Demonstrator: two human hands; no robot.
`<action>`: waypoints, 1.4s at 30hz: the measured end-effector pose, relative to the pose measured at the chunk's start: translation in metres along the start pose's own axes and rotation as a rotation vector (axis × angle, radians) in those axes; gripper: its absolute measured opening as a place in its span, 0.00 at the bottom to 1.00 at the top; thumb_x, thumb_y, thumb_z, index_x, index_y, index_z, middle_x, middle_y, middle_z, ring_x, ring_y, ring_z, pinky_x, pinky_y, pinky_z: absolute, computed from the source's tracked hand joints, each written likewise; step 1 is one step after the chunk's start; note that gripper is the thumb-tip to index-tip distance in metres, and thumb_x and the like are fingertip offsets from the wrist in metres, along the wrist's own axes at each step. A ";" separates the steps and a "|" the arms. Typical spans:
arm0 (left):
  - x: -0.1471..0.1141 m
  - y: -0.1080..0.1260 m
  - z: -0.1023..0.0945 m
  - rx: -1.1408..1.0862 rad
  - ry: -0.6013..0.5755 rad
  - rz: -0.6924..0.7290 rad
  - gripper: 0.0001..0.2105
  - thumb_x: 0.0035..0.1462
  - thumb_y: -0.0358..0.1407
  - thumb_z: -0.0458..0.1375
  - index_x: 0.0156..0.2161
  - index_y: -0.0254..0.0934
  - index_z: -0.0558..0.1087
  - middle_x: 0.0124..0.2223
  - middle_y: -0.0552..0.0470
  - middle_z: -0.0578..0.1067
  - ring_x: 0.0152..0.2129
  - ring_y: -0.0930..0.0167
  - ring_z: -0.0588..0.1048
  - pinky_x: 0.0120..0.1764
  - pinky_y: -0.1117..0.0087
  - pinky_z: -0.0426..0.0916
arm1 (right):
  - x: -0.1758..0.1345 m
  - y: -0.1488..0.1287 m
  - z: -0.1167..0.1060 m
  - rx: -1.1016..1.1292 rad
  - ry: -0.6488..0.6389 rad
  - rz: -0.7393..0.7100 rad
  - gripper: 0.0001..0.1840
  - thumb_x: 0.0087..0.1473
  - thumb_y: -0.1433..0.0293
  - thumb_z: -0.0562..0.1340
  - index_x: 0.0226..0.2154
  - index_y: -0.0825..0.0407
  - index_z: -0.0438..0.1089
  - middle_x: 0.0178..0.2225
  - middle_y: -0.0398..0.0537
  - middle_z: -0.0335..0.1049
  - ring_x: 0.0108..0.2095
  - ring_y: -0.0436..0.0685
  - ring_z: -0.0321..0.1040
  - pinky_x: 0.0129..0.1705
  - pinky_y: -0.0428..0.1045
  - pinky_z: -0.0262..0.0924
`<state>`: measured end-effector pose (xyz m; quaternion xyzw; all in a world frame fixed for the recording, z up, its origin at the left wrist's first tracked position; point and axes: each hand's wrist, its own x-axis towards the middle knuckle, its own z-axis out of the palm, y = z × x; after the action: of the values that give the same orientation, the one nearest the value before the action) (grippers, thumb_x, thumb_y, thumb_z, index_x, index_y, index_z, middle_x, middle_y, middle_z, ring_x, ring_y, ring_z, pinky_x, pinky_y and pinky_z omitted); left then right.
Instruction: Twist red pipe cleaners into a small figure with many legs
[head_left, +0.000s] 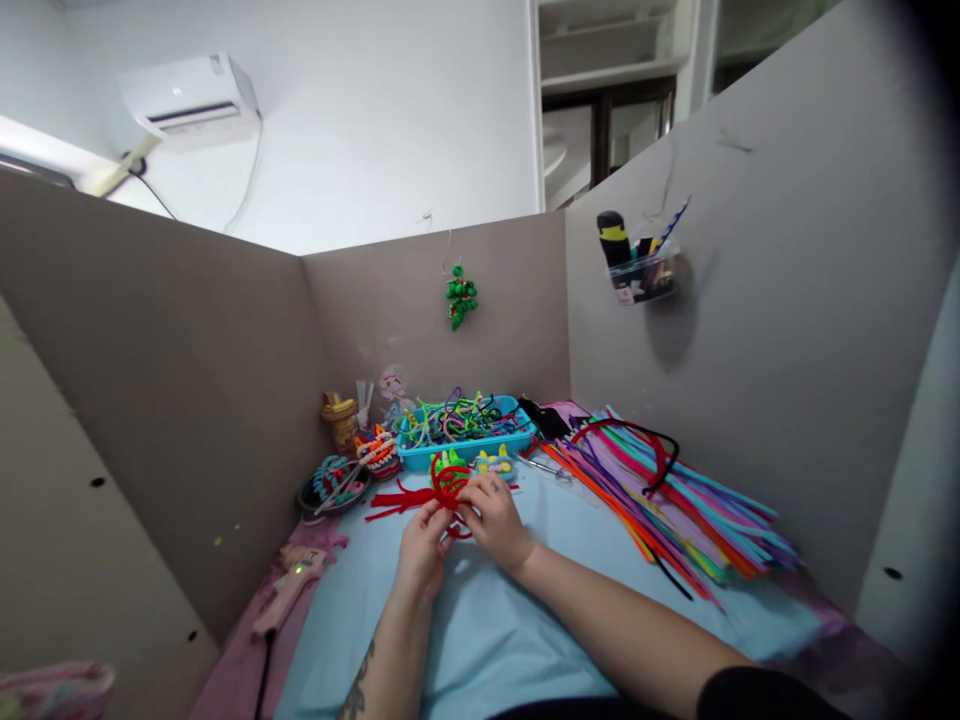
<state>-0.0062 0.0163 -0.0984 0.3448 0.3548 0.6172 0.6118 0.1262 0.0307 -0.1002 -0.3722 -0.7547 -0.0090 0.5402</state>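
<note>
Both hands meet over the blue cloth, working on a bundle of red pipe cleaners point(405, 497). My left hand point(424, 550) is closed with its fingertips pinching the bundle from below left. From the right, my right hand point(493, 515) is closed on the same bundle, its fingers bent over a curled part. Loose red ends stick out to the left, and a red loop rises above the fingers. Just behind lie a green pipe-cleaner piece point(448, 462) and a yellow and blue one point(493, 463). My fingers hide the middle of the bundle.
A blue tray point(427, 458) of tangled pipe cleaners stands at the back. Many straight pipe cleaners point(660, 500) lie at right, near scissors point(551, 470). A pink glue gun point(289, 590) and a dark bowl point(307, 500) are at left. Grey partitions point(435, 350) enclose the table.
</note>
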 end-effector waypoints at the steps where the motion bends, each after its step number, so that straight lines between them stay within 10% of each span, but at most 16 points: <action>1: 0.000 -0.001 0.000 0.007 0.004 0.004 0.15 0.34 0.35 0.68 0.31 0.34 0.73 0.31 0.52 0.74 0.26 0.74 0.71 0.30 0.73 0.64 | 0.000 0.000 0.001 0.021 0.009 0.023 0.05 0.51 0.74 0.57 0.31 0.51 0.68 0.33 0.47 0.65 0.38 0.57 0.58 0.42 0.53 0.53; 19: 0.000 -0.001 0.007 0.276 0.041 0.227 0.18 0.32 0.37 0.68 0.32 0.33 0.72 0.29 0.48 0.76 0.28 0.68 0.73 0.34 0.71 0.65 | 0.003 0.011 0.003 0.188 0.048 0.268 0.01 0.44 0.72 0.62 0.25 0.51 0.69 0.35 0.48 0.60 0.41 0.59 0.57 0.45 0.56 0.53; 24: 0.001 -0.004 0.005 0.273 0.062 0.203 0.17 0.32 0.37 0.68 0.31 0.32 0.72 0.28 0.49 0.76 0.26 0.71 0.72 0.31 0.73 0.63 | 0.005 0.000 -0.005 0.287 0.063 0.160 0.07 0.51 0.68 0.58 0.26 0.50 0.71 0.30 0.47 0.63 0.36 0.56 0.60 0.41 0.53 0.57; 34: 0.003 -0.005 0.002 0.188 0.120 0.098 0.20 0.31 0.39 0.68 0.33 0.32 0.72 0.27 0.51 0.75 0.22 0.75 0.70 0.28 0.75 0.61 | 0.007 0.008 -0.012 0.732 0.321 0.542 0.10 0.51 0.62 0.57 0.32 0.52 0.63 0.25 0.42 0.62 0.25 0.50 0.59 0.28 0.46 0.58; 42: 0.004 -0.005 -0.002 0.180 0.172 0.028 0.19 0.30 0.37 0.68 0.32 0.33 0.72 0.27 0.52 0.74 0.21 0.75 0.69 0.25 0.75 0.57 | 0.013 0.005 -0.023 0.925 0.210 0.413 0.12 0.49 0.63 0.53 0.21 0.52 0.57 0.33 0.49 0.64 0.31 0.54 0.61 0.34 0.51 0.59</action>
<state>-0.0056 0.0201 -0.1034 0.3490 0.4553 0.6185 0.5369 0.1460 0.0321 -0.0823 -0.2327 -0.5325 0.3951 0.7115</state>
